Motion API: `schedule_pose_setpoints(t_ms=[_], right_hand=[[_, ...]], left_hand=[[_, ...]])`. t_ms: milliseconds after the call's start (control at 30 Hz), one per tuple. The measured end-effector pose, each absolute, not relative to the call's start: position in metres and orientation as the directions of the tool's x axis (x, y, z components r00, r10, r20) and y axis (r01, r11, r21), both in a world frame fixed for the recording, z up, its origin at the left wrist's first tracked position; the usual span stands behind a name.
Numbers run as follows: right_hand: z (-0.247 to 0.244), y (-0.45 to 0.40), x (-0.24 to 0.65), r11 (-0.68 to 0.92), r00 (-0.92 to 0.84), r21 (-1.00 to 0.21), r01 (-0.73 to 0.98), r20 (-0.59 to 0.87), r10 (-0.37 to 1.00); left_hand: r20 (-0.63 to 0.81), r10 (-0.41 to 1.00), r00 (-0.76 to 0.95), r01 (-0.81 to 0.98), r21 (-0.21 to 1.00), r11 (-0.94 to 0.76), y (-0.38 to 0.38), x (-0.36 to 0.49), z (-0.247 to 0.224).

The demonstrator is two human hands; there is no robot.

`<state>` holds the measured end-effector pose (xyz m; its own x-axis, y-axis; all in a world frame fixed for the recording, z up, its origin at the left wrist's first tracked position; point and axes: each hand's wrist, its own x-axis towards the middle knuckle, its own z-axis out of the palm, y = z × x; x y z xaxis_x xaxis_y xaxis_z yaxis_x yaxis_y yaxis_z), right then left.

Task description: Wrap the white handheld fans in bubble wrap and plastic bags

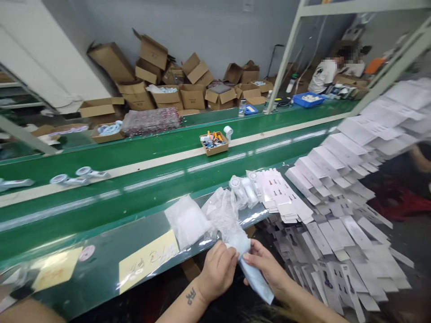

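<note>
My left hand (220, 269) is closed in a pinch at the upper end of a light blue item in a clear plastic sleeve (257, 280). My right hand (266, 267) grips the same long item from the right side, thumb on top. What lies inside the sleeve cannot be made out. Just beyond my hands, a crumpled heap of clear plastic bags (222, 211) touches its upper end. A stack of flat white bags (188, 220) lies to the left. Several bagged white devices with round heads (239, 193) sit behind, beside printed white boxes (283, 195).
A green conveyor belt (151, 179) runs across, carrying a small carton (215, 150) and loose white devices (69, 179). Many white boxes (336, 166) are piled at right. Yellow paper notes (148, 260) lie on the bench edge. A person (321, 76) sits at far right.
</note>
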<state>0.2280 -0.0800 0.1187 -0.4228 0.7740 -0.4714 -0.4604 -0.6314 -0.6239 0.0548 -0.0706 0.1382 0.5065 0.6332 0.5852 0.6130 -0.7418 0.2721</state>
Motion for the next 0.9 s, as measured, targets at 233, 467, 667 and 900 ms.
schedule_pose_setpoints(t_ms=[233,467,667,900], right_hand=[[0.111,-0.091,0.222,-0.542,-0.268,-0.642,-0.542,-0.479,0.836],[0.091,-0.128,0.207,-0.456,0.014,-0.718,-0.526,-0.544,0.839],[0.075,-0.141,0.206,-0.539,-0.041,-0.521,-0.661,-0.693,0.72],[0.059,-0.15,0.228,-0.382,0.154,-0.499,-0.778,-0.741,0.653]], left_hand=[[0.473,0.526,0.707,0.498,0.195,-0.845,-0.059,0.047,0.13],[0.416,0.563,0.714,0.508,0.247,-0.825,-0.047,0.064,0.092],[0.442,0.073,0.894,0.053,0.058,-0.997,-0.052,0.083,0.1],[0.457,0.059,0.887,0.051,0.028,-0.998,-0.047,0.093,0.077]])
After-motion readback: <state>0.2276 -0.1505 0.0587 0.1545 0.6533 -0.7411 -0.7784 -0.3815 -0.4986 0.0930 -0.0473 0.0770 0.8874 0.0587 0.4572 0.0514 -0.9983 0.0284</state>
